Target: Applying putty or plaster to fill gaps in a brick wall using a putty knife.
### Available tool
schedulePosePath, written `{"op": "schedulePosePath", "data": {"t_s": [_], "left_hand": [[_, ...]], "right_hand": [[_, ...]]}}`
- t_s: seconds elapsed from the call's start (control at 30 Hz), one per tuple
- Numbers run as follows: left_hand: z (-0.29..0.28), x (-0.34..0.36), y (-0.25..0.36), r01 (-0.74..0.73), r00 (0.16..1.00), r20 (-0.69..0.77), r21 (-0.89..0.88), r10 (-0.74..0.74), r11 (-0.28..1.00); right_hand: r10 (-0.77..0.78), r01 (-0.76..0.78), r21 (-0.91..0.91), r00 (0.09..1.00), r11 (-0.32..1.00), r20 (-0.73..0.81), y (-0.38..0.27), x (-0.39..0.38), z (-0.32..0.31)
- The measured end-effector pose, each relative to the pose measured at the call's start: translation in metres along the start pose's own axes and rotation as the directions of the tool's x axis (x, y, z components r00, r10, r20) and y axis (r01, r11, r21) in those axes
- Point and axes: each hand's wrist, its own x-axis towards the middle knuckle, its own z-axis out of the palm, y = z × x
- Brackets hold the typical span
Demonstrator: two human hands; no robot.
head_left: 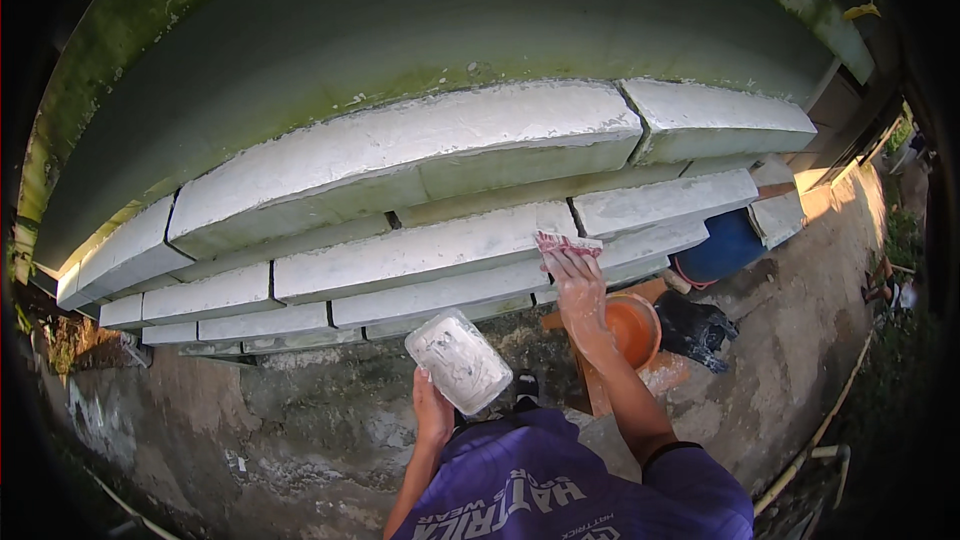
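Observation:
My left hand [432,402] grips a rectangular white tub [458,358] of pale paste, tilted just in front of the lower rows of blocks. My right hand [574,288] holds a flat, red-and-white applicator [568,243] against the front edge of a long white block [420,260], near a dark vertical gap between two blocks. Its fingers are closed round the applicator and streaked with white. The blocks lie in stepped rows with pale coated faces; a longer top row [400,130] runs along a green-stained surface.
An orange bucket [635,330] stands on boards below my right arm, beside a black plastic bag [695,330]. A blue tub [720,248] is under the right end of the blocks. The stained concrete ground [300,440] has pipes along its right edge and plants beyond.

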Motion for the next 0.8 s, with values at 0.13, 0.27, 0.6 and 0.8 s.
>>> {"op": "schedulePosePath", "data": {"t_s": [0.13, 0.27, 0.6, 0.8], "left_hand": [[-0.002, 0.0, -0.003, -0.014, 1.0, -0.009, -0.009, 0.014, 1.0], [0.003, 0.002, -0.005, -0.001, 1.0, -0.002, 0.009, 0.001, 1.0], [0.004, -0.004, -0.001, -0.018, 0.999, -0.037, -0.013, 0.017, 1.0], [0.006, -0.001, -0.001, -0.026, 1.0, -0.007, 0.013, 0.026, 1.0]], "right_hand": [[0.007, -0.001, 0.15, 0.999, 0.989, -0.038, -0.015, 0.011, -0.024], [0.028, 0.0, 0.144, 0.981, 0.99, -0.194, 0.013, 0.04, 0.004], [-0.19, 0.195, 0.209, 0.981, 0.958, -0.043, -0.001, 0.01, -0.005], [-0.181, 0.201, 0.183, 0.976, 0.962, -0.122, 0.026, 0.036, 0.03]]}}
